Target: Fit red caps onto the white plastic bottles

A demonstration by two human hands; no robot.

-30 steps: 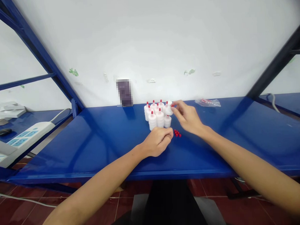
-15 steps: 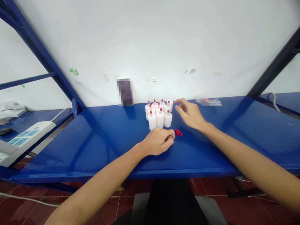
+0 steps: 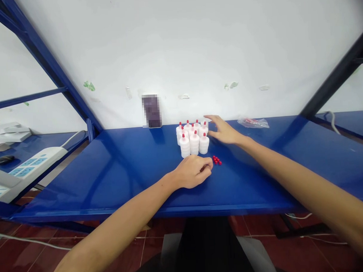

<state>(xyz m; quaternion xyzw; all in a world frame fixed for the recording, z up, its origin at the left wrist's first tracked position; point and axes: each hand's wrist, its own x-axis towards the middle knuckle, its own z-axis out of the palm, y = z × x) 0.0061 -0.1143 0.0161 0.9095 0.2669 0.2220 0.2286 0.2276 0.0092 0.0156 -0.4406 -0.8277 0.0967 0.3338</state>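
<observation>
Several white squeeze bottles (image 3: 185, 147) with red-tipped nozzles stand upright in a tight cluster on the blue table. My right hand (image 3: 223, 129) reaches to the back right of the cluster, thumb and fingers apart around a white bottle (image 3: 203, 122) whose top shows no red tip. Whether the fingers touch that bottle I cannot tell. In front of the cluster, my left hand (image 3: 194, 171) rests with its fingers curled closed; anything inside them is hidden. Small red caps (image 3: 217, 161) lie in a loose pile just right of my left fingertips.
A clear plastic bag (image 3: 253, 122) with red pieces inside lies at the back right. A pixelated dark rectangle (image 3: 151, 111) leans on the wall at the back left. Beyond the left frame post is a white power strip (image 3: 30, 167). The blue table (image 3: 126, 169) meets the wall behind.
My right hand has moved left and away from me, from beside the cluster to the back right bottle, its fingers spreading. My left hand has stayed nearly still.
</observation>
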